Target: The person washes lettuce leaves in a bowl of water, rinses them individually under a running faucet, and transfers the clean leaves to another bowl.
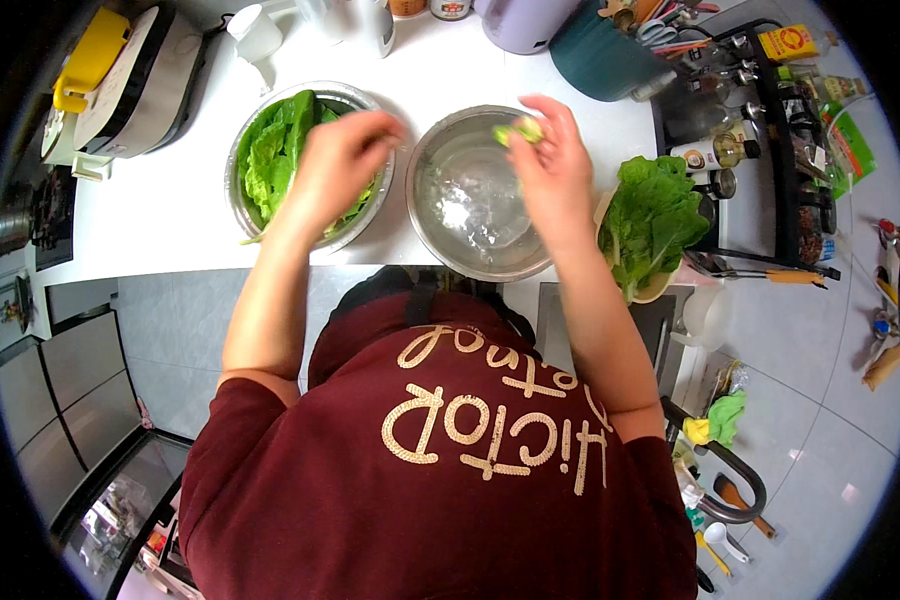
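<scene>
My right hand (559,161) pinches a small pale-green vegetable piece (523,131) over the right side of a steel basin (427,225). Clear water (469,191) in that basin reflects the light. Above the right part of a second metal bowl (232,187) is my left hand (349,161), its fingers curled and blurred; whether it grips anything cannot be made out. Green leafy vegetables (266,161) fill this bowl, one stem poking over its front rim. Further right, more large leaves (649,217) lie in a cream-coloured container (656,289) beside the sink.
A dark green bin (600,52) and a lilac appliance (525,22) stand at the back. Bottles and jars fill a black rack (787,150) at right. At left are a boxy appliance (139,82) and a yellow container (97,49). The sink (559,319) lies front right.
</scene>
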The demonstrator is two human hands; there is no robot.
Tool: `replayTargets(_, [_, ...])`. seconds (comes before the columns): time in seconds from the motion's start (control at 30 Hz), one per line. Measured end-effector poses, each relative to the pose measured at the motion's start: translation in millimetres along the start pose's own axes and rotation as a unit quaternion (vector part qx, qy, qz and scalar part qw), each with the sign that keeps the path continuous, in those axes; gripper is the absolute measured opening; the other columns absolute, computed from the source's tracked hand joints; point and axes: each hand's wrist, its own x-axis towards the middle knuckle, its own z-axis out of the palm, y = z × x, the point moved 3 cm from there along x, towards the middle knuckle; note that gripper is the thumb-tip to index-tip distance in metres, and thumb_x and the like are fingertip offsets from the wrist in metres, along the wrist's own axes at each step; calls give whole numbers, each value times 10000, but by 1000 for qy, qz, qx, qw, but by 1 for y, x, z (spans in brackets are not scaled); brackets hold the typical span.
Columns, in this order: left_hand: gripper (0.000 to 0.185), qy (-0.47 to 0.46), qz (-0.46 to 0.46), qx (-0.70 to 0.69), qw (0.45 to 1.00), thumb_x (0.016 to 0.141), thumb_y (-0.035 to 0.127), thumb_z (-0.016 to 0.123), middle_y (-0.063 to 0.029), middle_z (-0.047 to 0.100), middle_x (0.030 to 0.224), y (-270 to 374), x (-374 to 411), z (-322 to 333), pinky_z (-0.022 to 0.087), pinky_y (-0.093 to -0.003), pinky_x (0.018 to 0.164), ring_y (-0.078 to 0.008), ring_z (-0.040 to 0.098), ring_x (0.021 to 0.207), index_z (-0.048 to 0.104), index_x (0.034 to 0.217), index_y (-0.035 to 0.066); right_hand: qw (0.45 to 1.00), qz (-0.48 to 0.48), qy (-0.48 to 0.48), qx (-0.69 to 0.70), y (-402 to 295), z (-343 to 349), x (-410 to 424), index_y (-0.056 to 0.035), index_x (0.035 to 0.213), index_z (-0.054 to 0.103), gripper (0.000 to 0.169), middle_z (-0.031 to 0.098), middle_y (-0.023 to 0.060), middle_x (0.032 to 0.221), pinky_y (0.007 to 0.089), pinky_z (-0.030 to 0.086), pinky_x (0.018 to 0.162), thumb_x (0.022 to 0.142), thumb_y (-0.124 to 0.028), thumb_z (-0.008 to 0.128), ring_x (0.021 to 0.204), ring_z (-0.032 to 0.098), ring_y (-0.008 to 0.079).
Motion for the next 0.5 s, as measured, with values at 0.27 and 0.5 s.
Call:
replayTargets(0.27, [340,97,-71,158,980,780,-40,598,-179,608,1088,-77,-55,-20,498,-381,804,-347,610,947,583,1115,17,932,-140,-217,-254,39,138,-16,-90,1197,490,358,536,133,1173,437,509,772,845,-76,552,928,604,367])
replayTargets(0.5, [254,117,-97,228,962,756,-48,578,-173,576,1013,-86,-66,1,474,-438,731,-356,593,872,577,993,43,946,-111,-202,-229,33,91,-28,-93,1184,532,355,565,153,1088,455,502,759,832,-46,535,903,605,373])
